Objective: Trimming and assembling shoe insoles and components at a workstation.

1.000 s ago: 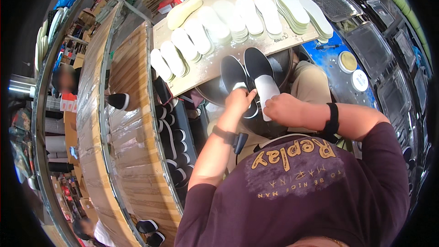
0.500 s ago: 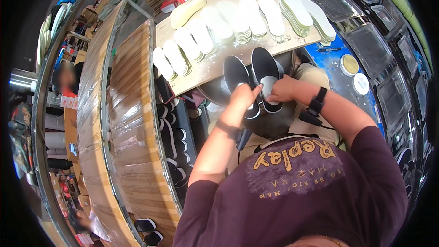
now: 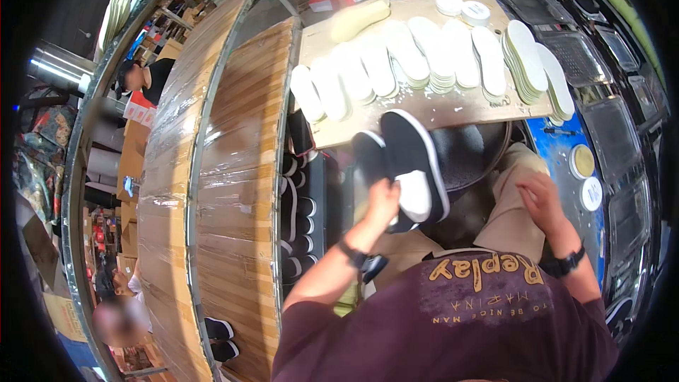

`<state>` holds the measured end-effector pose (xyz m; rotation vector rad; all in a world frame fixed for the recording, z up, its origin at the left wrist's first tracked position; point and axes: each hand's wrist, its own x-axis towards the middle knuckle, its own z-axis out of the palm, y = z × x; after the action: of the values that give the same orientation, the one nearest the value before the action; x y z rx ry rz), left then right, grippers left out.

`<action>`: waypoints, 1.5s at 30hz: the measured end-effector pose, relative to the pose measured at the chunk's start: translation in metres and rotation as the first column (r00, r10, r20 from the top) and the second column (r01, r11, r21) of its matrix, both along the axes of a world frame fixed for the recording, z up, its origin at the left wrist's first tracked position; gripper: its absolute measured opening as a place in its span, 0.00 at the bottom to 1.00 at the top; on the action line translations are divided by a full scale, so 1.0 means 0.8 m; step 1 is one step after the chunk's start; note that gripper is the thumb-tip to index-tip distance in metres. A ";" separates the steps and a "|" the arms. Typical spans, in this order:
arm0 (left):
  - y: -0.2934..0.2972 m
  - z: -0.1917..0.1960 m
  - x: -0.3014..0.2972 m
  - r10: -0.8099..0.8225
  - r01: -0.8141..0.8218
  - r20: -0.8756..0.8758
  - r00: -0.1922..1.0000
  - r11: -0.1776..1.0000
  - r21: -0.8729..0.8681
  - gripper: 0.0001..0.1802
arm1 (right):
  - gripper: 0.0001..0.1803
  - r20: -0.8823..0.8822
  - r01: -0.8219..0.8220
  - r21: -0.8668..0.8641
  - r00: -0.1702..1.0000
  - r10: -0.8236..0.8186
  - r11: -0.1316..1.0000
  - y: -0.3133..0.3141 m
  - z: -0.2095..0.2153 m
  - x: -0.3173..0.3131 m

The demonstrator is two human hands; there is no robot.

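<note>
My left hand [image 3: 382, 204] grips a pair of black slip-on shoes with white sole edges. The nearer shoe [image 3: 408, 140] overlaps the other shoe [image 3: 368, 154], and both tilt with their toes away from me. A white insole [image 3: 415, 197] shows at the heel end of the nearer shoe, beside my fingers. Well apart from the shoes, my right hand [image 3: 541, 199] hovers over my right leg, fingers loosely spread and holding nothing. Beyond the shoes, several stacks of white insoles [image 3: 521, 60] lie on a wooden board [image 3: 463, 112].
Right of the board, a blue bench [image 3: 548, 145] carries a pen [image 3: 559, 131], an opened round tub [image 3: 582, 161] and a white lid [image 3: 591, 194]. Tape-wrapped cartons [image 3: 237, 170] stand at my left, with a rack of shoes [image 3: 304, 226] beside them. Two people are far left.
My right hand has let go of the shoes and drawn away to the right. The shoes, now in my left hand alone, have tipped together. The whole view has shifted.
</note>
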<state>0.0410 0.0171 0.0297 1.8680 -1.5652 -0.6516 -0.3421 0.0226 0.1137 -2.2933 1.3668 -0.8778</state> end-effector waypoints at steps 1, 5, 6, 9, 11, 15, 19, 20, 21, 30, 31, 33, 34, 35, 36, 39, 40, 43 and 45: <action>-0.003 0.006 0.036 0.026 -0.024 0.072 0.997 0.999 -0.029 0.17 | 0.09 -0.054 0.045 0.034 0.998 -0.043 0.998 0.010 -0.002 -0.017; -0.096 0.061 0.216 0.184 -0.151 0.227 0.956 0.976 -0.157 0.16 | 0.04 -0.173 0.179 0.168 0.973 -0.150 0.969 0.048 -0.011 -0.043; -0.138 0.110 0.221 0.245 -0.155 0.404 0.881 0.958 -0.243 0.14 | 0.04 -0.183 0.193 0.227 0.971 -0.153 0.955 0.062 -0.020 -0.050; -0.222 0.172 0.423 0.438 -0.371 -0.075 0.896 0.643 -0.671 0.08 | 0.04 -0.160 0.105 0.253 0.985 -0.066 0.962 0.048 -0.015 -0.026; -0.268 0.182 0.398 0.210 -0.589 -0.606 0.767 0.606 -0.535 0.09 | 0.05 -0.184 0.149 0.247 0.977 -0.105 0.957 0.051 -0.016 -0.029; -0.296 0.131 0.306 0.313 -0.494 -0.445 0.839 0.780 -0.383 0.09 | 0.05 -0.146 0.204 0.193 0.973 -0.178 0.960 0.054 -0.003 -0.035; -0.236 0.042 0.137 0.039 -0.046 -0.039 0.998 0.976 -0.215 0.13 | 0.05 -0.251 0.300 0.224 0.937 -0.242 0.927 0.062 0.003 -0.056; -0.205 0.014 0.110 0.040 -0.030 0.038 0.998 0.974 -0.224 0.17 | 0.05 -0.243 0.291 0.204 0.940 -0.240 0.935 0.058 0.002 -0.059; -0.174 0.021 0.048 -0.146 0.158 0.112 0.983 0.982 -0.102 0.16 | 0.05 -0.293 0.350 0.198 0.912 -0.285 0.916 0.068 -0.006 -0.077; 0.008 -0.074 -0.065 -0.518 0.553 0.425 0.742 0.832 0.047 0.29 | 0.05 -0.348 0.544 0.138 0.809 -0.474 0.828 0.079 -0.031 -0.159; 0.014 -0.082 -0.066 -0.467 0.528 0.455 0.758 0.849 -0.009 0.30 | 0.06 -0.332 0.578 0.132 0.791 -0.514 0.805 0.082 -0.036 -0.176; 0.020 -0.099 -0.062 -0.401 0.517 0.524 0.752 0.851 -0.090 0.31 | 0.06 -0.367 0.668 0.103 0.715 -0.596 0.737 0.096 -0.054 -0.224; 0.020 -0.095 -0.069 -0.402 0.502 0.536 0.742 0.864 -0.046 0.31 | 0.09 -0.318 0.715 0.070 0.677 -0.664 0.695 0.115 -0.063 -0.258; 0.021 -0.097 -0.070 -0.402 0.504 0.537 0.742 0.862 -0.050 0.31 | 0.13 -0.370 0.787 0.031 0.581 -0.725 0.616 0.135 -0.063 -0.285; 0.021 -0.099 -0.070 -0.400 0.504 0.538 0.742 0.862 -0.053 0.32 | 0.17 -0.388 0.856 0.004 0.477 -0.788 0.517 0.157 -0.059 -0.318; 0.020 -0.097 -0.073 -0.428 0.520 0.551 0.716 0.854 -0.011 0.32 | 0.23 -0.424 0.983 -0.067 0.129 -0.896 0.173 0.244 -0.052 -0.421; 0.020 -0.094 -0.075 -0.441 0.534 0.554 0.706 0.846 -0.007 0.32 | 0.25 -0.455 0.996 -0.077 0.002 -0.890 0.041 0.270 -0.041 -0.441; 0.022 -0.092 -0.078 -0.429 0.492 0.552 0.715 0.870 0.039 0.34 | 0.26 -0.607 0.948 -0.075 -0.290 -0.740 -0.310 0.371 -0.016 -0.499; 0.019 -0.100 -0.077 -0.443 0.507 0.552 0.706 0.861 0.042 0.34 | 0.28 -0.730 0.957 0.090 -0.126 -0.672 -0.277 0.462 -0.010 -0.538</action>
<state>-0.0204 0.0320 -0.0502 1.6375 -2.4593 -0.2139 -0.7723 0.3918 0.1054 -0.3524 3.0216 0.1179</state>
